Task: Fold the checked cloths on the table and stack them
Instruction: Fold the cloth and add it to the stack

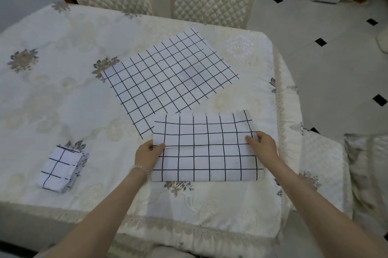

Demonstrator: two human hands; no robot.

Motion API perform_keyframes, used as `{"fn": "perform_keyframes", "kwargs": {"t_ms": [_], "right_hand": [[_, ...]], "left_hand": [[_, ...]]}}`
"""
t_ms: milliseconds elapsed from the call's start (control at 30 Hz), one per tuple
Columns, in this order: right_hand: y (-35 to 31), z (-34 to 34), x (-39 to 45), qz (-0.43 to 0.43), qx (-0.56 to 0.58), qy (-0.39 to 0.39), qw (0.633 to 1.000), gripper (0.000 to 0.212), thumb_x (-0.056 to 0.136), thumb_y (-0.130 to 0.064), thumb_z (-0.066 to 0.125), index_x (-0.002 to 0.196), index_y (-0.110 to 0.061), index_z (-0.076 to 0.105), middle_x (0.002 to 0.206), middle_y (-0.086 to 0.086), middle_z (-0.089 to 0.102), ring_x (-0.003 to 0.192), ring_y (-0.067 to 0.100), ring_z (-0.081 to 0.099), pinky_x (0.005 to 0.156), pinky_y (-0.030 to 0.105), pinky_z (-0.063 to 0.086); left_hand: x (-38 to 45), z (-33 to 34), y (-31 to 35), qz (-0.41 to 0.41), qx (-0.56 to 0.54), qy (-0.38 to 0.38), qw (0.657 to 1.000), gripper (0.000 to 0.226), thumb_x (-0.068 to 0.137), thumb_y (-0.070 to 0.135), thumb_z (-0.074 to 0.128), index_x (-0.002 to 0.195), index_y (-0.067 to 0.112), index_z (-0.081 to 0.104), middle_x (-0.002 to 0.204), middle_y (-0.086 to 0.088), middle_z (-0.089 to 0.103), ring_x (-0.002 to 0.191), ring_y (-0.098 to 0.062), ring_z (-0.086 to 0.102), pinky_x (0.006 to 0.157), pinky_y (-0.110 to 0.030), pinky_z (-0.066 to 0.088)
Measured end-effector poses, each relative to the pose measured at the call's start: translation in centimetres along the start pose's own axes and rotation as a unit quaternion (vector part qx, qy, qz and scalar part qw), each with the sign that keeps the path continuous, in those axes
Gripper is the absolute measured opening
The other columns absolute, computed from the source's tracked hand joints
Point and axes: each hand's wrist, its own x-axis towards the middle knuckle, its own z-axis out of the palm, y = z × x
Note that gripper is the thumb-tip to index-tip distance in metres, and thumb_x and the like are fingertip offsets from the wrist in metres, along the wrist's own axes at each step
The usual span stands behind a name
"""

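- Both forearms reach forward over the bench (63, 94); left hand (147, 158) and right hand (264, 144) each pinch a side edge of the half-folded cloth (206, 148).
- That cloth lies near the front edge, long axis left-to-right, overlapping the flat cloth (170, 73) behind.
- A folded stack (60, 168) sits far left.

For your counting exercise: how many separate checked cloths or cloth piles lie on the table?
3: a folded stack near the left front, an open cloth mid-table, and a half-folded cloth held at both ends. The stack may hide several.

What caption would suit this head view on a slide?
Both hands, left hand and right hand, pinch a half-folded checked cloth; another cloth lies flat, a folded stack waits left.
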Motion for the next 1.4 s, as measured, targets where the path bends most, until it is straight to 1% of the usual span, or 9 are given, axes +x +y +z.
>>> {"fn": "perform_keyframes", "kwargs": {"t_ms": [200,433,600,700,800,1000,1100,1200,1400], "right_hand": [[-0.3,1.2,0.4,0.0,-0.035,0.04,0.999,0.034,0.09,-0.018,0.055,0.067,-0.013,0.03,0.059,0.001,0.028,0.054,0.016,0.024,0.05,0.032,0.018],[0.1,2.0,0.4,-0.007,-0.065,0.082,0.994,0.039,0.092,-0.019,0.053,0.064,-0.016,0.026,0.057,-0.003,0.027,0.051,0.015,0.023,0.048,0.032,0.018],[0.5,2.8,0.5,0.0,-0.083,0.124,0.989,0.026,0.093,-0.025,0.054,0.075,-0.011,0.041,0.062,0.001,0.045,0.058,0.021,0.042,0.048,0.031,0.028],[1.3,4.0,0.6,-0.037,-0.17,0.202,0.964,0.029,0.088,-0.026,0.062,0.105,-0.006,0.052,0.099,0.015,0.056,0.095,0.033,0.051,0.074,0.041,0.041],[2.2,4.8,1.0,-0.089,-0.214,0.227,0.946,0.053,0.089,-0.024,0.06,0.136,-0.007,0.042,0.134,0.022,0.044,0.125,0.037,0.04,0.106,0.046,0.031],[3.9,5.2,1.7,-0.124,-0.246,0.2,0.94,0.054,0.096,-0.035,0.034,0.146,-0.015,0.03,0.146,0.019,0.036,0.138,0.03,0.029,0.119,0.042,0.013],[3.9,5.2,1.8,-0.122,-0.256,0.198,0.938,0.055,0.095,-0.036,0.031,0.146,-0.014,0.031,0.147,0.018,0.037,0.14,0.028,0.027,0.119,0.043,0.013],[3.8,5.1,1.7,-0.119,-0.253,0.192,0.941,0.057,0.095,-0.037,0.03,0.147,-0.013,0.03,0.148,0.018,0.036,0.142,0.028,0.024,0.119,0.041,0.01],[4.0,5.3,1.9,-0.116,-0.247,0.209,0.939,0.058,0.093,-0.037,0.033,0.145,-0.011,0.033,0.148,0.016,0.037,0.142,0.027,0.025,0.119,0.04,0.011]], "left_hand": [[0.5,1.1,0.2,0.021,0.117,0.048,0.992,0.027,0.087,0.028,0.06,0.069,0.01,0.051,0.066,-0.001,0.054,0.062,-0.015,0.048,0.051,-0.025,0.032],[0.5,1.6,0.3,0.018,0.204,0.063,0.977,0.04,0.092,0.037,0.052,0.064,0.018,0.032,0.062,-0.001,0.046,0.061,-0.023,0.046,0.052,-0.031,0.027],[0.8,1.9,0.3,0.019,0.254,0.074,0.964,0.042,0.093,0.042,0.049,0.064,0.018,0.03,0.058,0.002,0.041,0.06,-0.025,0.045,0.053,-0.031,0.029],[1.0,1.9,0.0,0.021,0.259,0.081,0.962,0.038,0.093,0.044,0.049,0.071,0.015,0.036,0.06,0.0,0.044,0.064,-0.029,0.051,0.054,-0.031,0.032],[1.0,2.2,-0.3,0.015,0.234,0.101,0.967,0.034,0.091,0.044,0.052,0.091,0.012,0.045,0.074,-0.005,0.055,0.07,-0.029,0.054,0.057,-0.032,0.037],[0.8,3.6,-0.7,0.141,0.318,0.246,0.905,0.05,0.074,0.027,0.077,0.111,0.004,0.052,0.104,-0.019,0.052,0.095,-0.036,0.049,0.079,-0.044,0.041],[0.4,6.0,1.5,0.282,0.332,0.199,0.878,0.051,0.079,0.021,0.072,0.124,0.007,0.052,0.122,-0.016,0.054,0.115,-0.03,0.043,0.098,-0.044,0.032],[-1.0,10.8,4.1,0.425,0.381,0.067,0.818,0.05,0.095,0.026,0.046,0.141,0.009,0.038,0.147,-0.008,0.04,0.137,-0.025,0.033,0.114,-0.044,0.024],[-0.4,18.1,5.0,0.419,0.413,-0.062,0.806,0.056,0.096,0.036,0.03,0.146,0.009,0.032,0.154,-0.006,0.028,0.143,-0.022,0.024,0.116,-0.044,0.019]]}}
